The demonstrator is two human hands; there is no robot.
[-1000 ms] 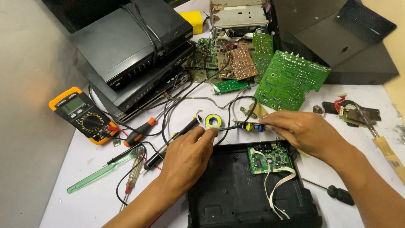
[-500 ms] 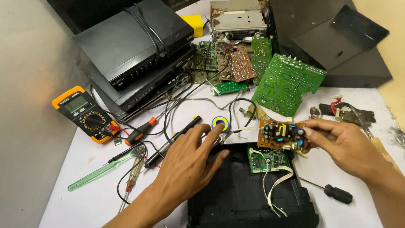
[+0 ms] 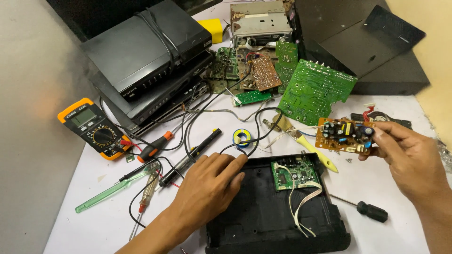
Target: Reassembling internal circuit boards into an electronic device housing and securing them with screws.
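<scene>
above the black case — right hand pinches orange board.

We are looking down at a white table sitting beside a grey wall, with a yellowish wall showing at right.

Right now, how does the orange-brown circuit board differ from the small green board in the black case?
The orange-brown circuit board is held in the air by the right hand; the small green board sits inside the black case. White wires leave the green board only. Both carry components.
</scene>
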